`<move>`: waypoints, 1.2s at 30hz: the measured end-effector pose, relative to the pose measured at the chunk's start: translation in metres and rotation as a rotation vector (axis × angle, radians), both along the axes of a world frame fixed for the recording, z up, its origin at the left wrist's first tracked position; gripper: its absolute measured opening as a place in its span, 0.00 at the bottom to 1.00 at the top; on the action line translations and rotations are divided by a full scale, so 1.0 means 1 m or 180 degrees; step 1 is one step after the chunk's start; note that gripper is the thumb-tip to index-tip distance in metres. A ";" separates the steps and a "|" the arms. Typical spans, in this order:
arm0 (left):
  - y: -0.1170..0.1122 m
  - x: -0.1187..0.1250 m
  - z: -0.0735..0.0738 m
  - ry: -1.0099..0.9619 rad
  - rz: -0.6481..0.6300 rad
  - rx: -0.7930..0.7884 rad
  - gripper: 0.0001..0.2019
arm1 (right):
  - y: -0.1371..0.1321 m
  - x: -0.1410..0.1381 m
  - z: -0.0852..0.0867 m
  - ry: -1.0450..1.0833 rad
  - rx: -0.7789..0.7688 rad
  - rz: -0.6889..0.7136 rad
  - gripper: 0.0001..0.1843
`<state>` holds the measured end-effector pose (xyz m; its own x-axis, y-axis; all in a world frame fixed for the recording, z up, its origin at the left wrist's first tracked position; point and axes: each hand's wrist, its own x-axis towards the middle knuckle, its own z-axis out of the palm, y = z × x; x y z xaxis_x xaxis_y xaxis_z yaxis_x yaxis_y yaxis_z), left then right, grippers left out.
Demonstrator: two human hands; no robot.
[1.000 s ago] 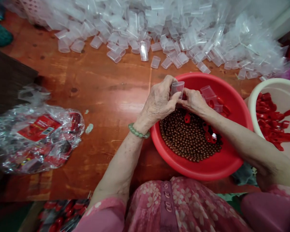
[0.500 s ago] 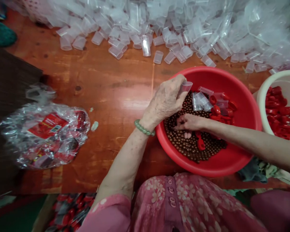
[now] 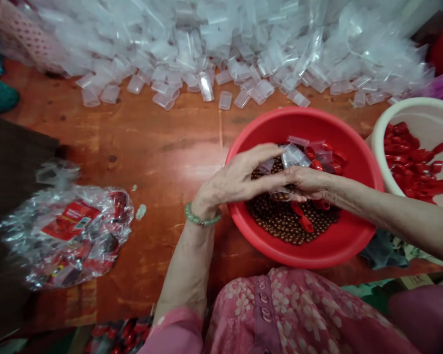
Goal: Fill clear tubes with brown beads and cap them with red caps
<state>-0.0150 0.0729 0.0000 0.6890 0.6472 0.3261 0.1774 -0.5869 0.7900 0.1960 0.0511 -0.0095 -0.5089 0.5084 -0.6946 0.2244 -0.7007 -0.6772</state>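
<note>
My left hand (image 3: 239, 177) reaches over the near left rim of a red basin (image 3: 306, 258), fingers stretched out and thumb apart from them. My right hand (image 3: 308, 183) is closed at the tip of the left thumb, on a clear plastic tube (image 3: 280, 195) that has brown balls in it; its fingertips are partly hidden. Under both hands lie many small shiny brown balls (image 3: 291, 228). A red plastic cap (image 3: 304, 220) rests on the balls. Beyond the hands, clear tubes (image 3: 295, 156) and several red caps (image 3: 316, 163) lie in the basin.
A white tub (image 3: 382, 162) holding red caps (image 3: 415, 157) stands to the right. Clear tubes (image 3: 206, 86) are heaped along the far side of the wooden table (image 3: 158, 157). A clear bag of red packed goods (image 3: 72, 236) lies at the left.
My right hand has lifted from among the balls and met my left hand. My left fingers, earlier closed around a clear tube, are now spread. The camera view has shifted slightly.
</note>
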 end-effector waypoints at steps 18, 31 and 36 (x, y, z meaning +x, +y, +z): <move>-0.050 0.005 0.013 -0.0641 0.0789 -0.1356 0.11 | -0.009 0.014 0.014 -0.0287 0.1182 0.0367 0.20; -0.054 0.003 0.018 -0.0667 0.0717 -0.1559 0.11 | -0.054 0.029 0.036 -0.3320 0.2532 0.3071 0.20; -0.059 0.005 0.020 -0.0995 0.0495 -0.2002 0.12 | -0.069 0.027 0.025 -0.3339 0.2431 0.3040 0.20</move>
<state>-0.0099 0.0134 0.0199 0.5090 0.8604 0.0262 -0.0679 0.0098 0.9976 0.2228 -0.0177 0.0154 -0.3141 0.6736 -0.6690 0.9260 0.3728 -0.0594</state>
